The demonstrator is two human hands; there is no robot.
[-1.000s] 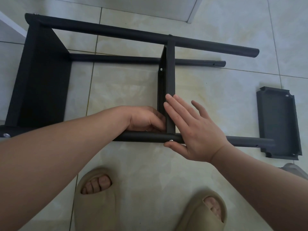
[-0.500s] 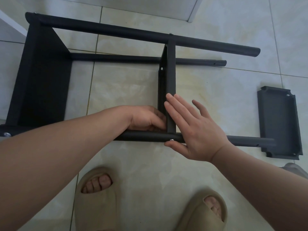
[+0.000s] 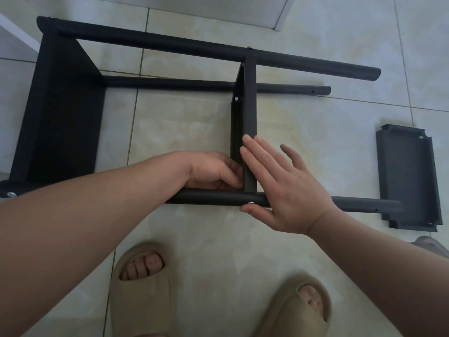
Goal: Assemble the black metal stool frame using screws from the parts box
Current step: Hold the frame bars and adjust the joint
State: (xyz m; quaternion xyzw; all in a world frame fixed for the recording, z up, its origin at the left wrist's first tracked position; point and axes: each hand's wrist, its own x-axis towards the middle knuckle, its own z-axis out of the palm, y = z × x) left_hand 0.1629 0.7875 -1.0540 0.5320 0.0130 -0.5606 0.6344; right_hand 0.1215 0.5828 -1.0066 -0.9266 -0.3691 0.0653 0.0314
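Note:
The black metal stool frame lies on its side on the tiled floor, its leg tubes running to the right. A black crossbar joins the far tube to the near tube. A silver screw head sits in the near tube below the crossbar. My left hand is tucked into the inner corner of that joint, fingers curled against the crossbar's lower end; the fingertips are hidden. My right hand lies flat against the crossbar's right side with straight fingers, thumb under the near tube beside the screw.
A loose black bracket plate lies on the floor at the right, under the near tube's end. Another screw shows at the frame's near left corner. My two feet in beige slippers stand just below the frame. A white door edge is at the top.

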